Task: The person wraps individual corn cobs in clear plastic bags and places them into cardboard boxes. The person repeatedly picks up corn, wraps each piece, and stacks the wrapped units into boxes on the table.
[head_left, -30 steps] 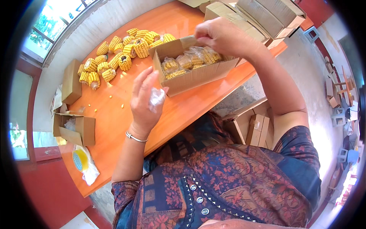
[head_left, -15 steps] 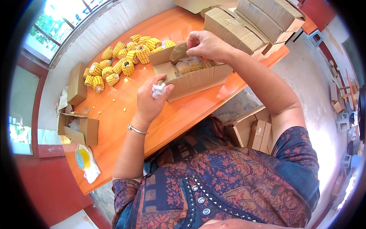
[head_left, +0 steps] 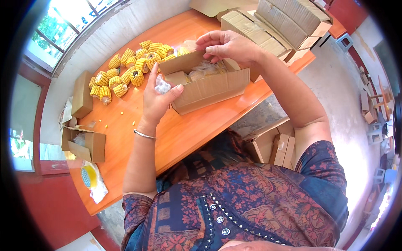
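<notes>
An open long cardboard box (head_left: 217, 90) stands on the orange table in front of me, with corn pieces in clear plastic (head_left: 205, 70) inside. My left hand (head_left: 157, 98) is at the box's left end, thumb against its near corner. A wad of crumpled whitish plastic film (head_left: 162, 85) is caught between that thumb and forefinger. Above the box's far edge is my right hand (head_left: 224, 46), its fingers apart and curved, with nothing visible in them. Cut yellow corn cobs (head_left: 137, 78) lie in a heap beyond my left hand.
Closed cardboard boxes (head_left: 289, 19) are stacked at the back right. A small open box (head_left: 93, 144) and an upright box (head_left: 82, 94) stand at the table's left. A tape roll (head_left: 88, 175) lies by the left edge. Below the table is a large carton (head_left: 261, 146).
My right hand has let go of the brown flap, and its fingers have spread. The box and my left hand have shifted slightly left.
</notes>
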Demonstrator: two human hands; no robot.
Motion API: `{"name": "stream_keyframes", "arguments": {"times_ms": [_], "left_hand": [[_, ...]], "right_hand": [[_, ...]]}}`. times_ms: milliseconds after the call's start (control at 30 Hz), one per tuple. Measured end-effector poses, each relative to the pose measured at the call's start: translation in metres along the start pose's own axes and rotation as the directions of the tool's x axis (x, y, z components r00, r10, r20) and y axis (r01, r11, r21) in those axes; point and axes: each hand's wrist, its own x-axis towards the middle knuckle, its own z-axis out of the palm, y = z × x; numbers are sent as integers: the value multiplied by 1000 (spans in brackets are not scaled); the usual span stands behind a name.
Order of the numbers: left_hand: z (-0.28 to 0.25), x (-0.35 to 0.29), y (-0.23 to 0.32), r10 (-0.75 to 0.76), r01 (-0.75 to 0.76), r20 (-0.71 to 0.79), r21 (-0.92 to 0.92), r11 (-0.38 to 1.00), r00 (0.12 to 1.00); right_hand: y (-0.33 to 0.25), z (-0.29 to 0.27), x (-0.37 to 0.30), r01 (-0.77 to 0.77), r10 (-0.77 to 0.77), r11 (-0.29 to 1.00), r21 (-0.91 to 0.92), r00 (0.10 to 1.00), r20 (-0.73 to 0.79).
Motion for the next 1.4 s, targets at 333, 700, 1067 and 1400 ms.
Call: {"name": "stream_keyframes", "arguments": {"times_ms": [333,700,1067,1400], "left_hand": [[-5,-3,10,-69,69,26,-6,998,997],[2,10,-12,63,-68,-62,-81,994,996],[0,7,-45,261,-234,-169,165,958,950],[-9,5,-42,558,-495,58,544,678,828]], "right_hand": [[5,9,-19,101,-124,916,-389,992,-34],[26,-5,-11,-20,12,996,-90,996,-88],[5,34,-22,-143,173,981,135,953,-250],[25,76,-42,-83,181,962,260,908,-378]]}}
